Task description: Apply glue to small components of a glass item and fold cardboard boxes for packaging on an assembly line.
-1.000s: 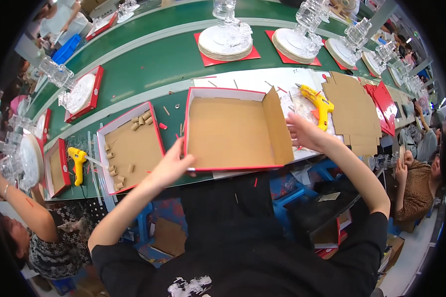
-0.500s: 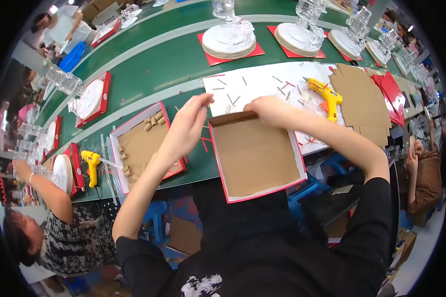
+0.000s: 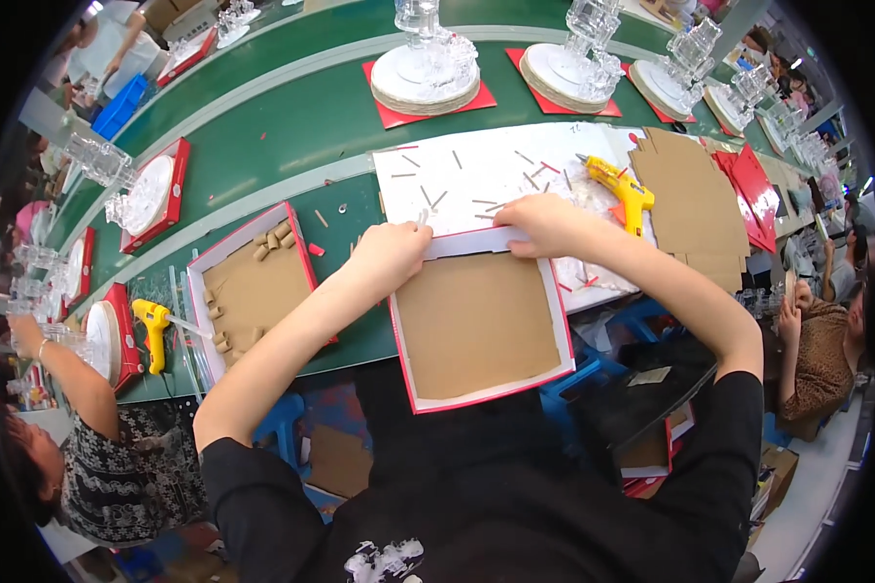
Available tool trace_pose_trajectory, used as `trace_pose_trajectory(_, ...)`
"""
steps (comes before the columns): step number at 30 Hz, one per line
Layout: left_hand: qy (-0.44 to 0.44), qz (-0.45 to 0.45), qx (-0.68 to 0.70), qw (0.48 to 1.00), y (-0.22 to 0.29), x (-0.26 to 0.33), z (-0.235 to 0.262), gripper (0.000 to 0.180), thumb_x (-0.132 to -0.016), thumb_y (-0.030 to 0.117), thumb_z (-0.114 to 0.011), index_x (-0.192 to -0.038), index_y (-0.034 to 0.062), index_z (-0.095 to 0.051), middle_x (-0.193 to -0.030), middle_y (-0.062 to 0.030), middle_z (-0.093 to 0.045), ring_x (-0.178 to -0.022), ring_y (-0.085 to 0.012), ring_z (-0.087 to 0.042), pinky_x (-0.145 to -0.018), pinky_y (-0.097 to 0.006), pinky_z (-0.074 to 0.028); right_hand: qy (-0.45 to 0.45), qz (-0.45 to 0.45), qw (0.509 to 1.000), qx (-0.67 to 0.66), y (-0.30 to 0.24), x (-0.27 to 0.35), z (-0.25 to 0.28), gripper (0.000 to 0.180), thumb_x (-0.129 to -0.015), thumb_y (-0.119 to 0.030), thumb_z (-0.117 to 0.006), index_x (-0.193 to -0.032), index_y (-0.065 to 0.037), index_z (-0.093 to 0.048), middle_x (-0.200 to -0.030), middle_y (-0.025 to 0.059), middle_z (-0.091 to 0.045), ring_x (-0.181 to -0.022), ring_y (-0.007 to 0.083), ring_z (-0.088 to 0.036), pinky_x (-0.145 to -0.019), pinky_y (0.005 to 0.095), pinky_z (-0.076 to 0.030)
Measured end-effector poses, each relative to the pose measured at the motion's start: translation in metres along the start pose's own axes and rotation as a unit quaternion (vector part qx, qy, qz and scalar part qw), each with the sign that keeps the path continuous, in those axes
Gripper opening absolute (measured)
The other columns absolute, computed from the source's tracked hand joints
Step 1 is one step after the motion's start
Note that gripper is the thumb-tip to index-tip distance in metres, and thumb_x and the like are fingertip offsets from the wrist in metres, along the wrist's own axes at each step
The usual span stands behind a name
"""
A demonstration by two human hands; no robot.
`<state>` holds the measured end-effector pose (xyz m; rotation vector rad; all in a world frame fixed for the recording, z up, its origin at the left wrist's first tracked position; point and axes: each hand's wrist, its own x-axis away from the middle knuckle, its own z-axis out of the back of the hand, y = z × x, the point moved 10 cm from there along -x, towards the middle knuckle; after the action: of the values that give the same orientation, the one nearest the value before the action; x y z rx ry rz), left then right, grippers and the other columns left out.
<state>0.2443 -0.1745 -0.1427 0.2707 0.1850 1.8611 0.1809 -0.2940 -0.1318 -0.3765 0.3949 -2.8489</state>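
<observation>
A shallow box tray (image 3: 481, 325) with red edges, white inner walls and a brown cardboard floor rests partly on the table's near edge and reaches out over my lap. At its far left corner my left hand (image 3: 391, 255) is closed on the rim, fingertips pointing up. My right hand (image 3: 544, 225) pinches the far wall near the right corner, thumb inside the box and fingers over the outside. Between the two hands the far wall's white inner face shows. Beyond lies a white board (image 3: 457, 175) strewn with short brown and red strips.
Left of me is another tray (image 3: 246, 267) holding short cardboard tubes, then a yellow glue gun (image 3: 154, 325). A second yellow glue gun (image 3: 624, 189) lies right, beside cardboard sheets (image 3: 690, 199). Clear plastic pieces on round white bases (image 3: 426, 83) line the green table. A co-worker (image 3: 126, 457) sits left.
My left hand has come down from beside the box onto its far left corner and closed there. My right hand has shifted its hold on the far wall, whose white inside now shows.
</observation>
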Motion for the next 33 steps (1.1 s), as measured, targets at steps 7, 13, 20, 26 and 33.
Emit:
trace_pose_trajectory(7, 0.089, -0.054, -0.094, 0.99, 0.015, -0.006, -0.001, 0.013, -0.073, 0.002, -0.06, -0.085, 0.0009, -0.055, -0.077, -0.0174, -0.063, -0.069, -0.0328, -0.066, -0.059, -0.04, -0.053, 0.104, 0.048, 0.986, 0.124, -0.011, -0.014, -0.008, 0.023, -0.067, -0.011, -0.066, -0.086, -0.002, -0.056, -0.078, 0.0157, -0.064, -0.074, 0.0334, -0.066, -0.065, 0.043, -0.053)
trace_pose_trajectory(13, 0.04, -0.055, -0.097, 0.993, 0.022, -0.008, 0.011, 0.011, -0.072, 0.005, -0.056, -0.083, 0.0019, -0.056, -0.074, -0.0153, -0.063, -0.067, -0.0327, -0.064, -0.059, -0.042, -0.052, 0.025, 0.056, 0.995, 0.083, -0.019, -0.016, 0.012, 0.016, -0.068, -0.013, -0.064, -0.079, -0.002, -0.058, -0.08, 0.0141, -0.065, -0.073, 0.033, -0.065, -0.068, 0.0431, -0.052)
trace_pose_trajectory(20, -0.017, -0.113, -0.117, 0.986, 0.062, 0.019, 0.055, 0.013, -0.069, 0.006, -0.058, -0.081, 0.0004, -0.055, -0.074, -0.0152, -0.062, -0.072, -0.0326, -0.064, -0.061, -0.042, -0.052, -0.084, 0.038, 0.985, 0.148, -0.058, 0.01, 0.027, 0.024, -0.072, -0.019, -0.066, -0.084, -0.001, -0.057, -0.083, 0.013, -0.063, -0.077, 0.0336, -0.064, -0.068, 0.0438, -0.052)
trace_pose_trajectory(26, 0.004, -0.128, -0.078, 0.989, 0.084, 0.041, 0.048, 0.014, -0.077, 0.007, -0.057, -0.086, -0.0014, -0.051, -0.077, -0.0176, -0.061, -0.074, -0.0329, -0.064, -0.062, -0.041, -0.053, -0.08, 0.066, 0.983, 0.149, -0.072, 0.028, 0.02, 0.029, -0.072, -0.025, -0.067, -0.087, -0.001, -0.057, -0.082, 0.0142, -0.064, -0.07, 0.0349, -0.064, -0.064, 0.0441, -0.052)
trace_pose_trajectory(33, -0.058, -0.109, 0.001, 0.992, 0.093, 0.06, 0.03, 0.022, -0.077, 0.018, -0.057, -0.085, -0.0009, -0.05, -0.069, -0.0169, -0.06, -0.067, -0.0356, -0.063, -0.062, -0.045, -0.051, -0.074, 0.092, 0.987, 0.112, -0.096, 0.049, 0.009, 0.036, -0.079, -0.037, -0.064, -0.086, -0.002, -0.056, -0.08, 0.0149, -0.064, -0.067, 0.0353, -0.064, -0.062, 0.0436, -0.052)
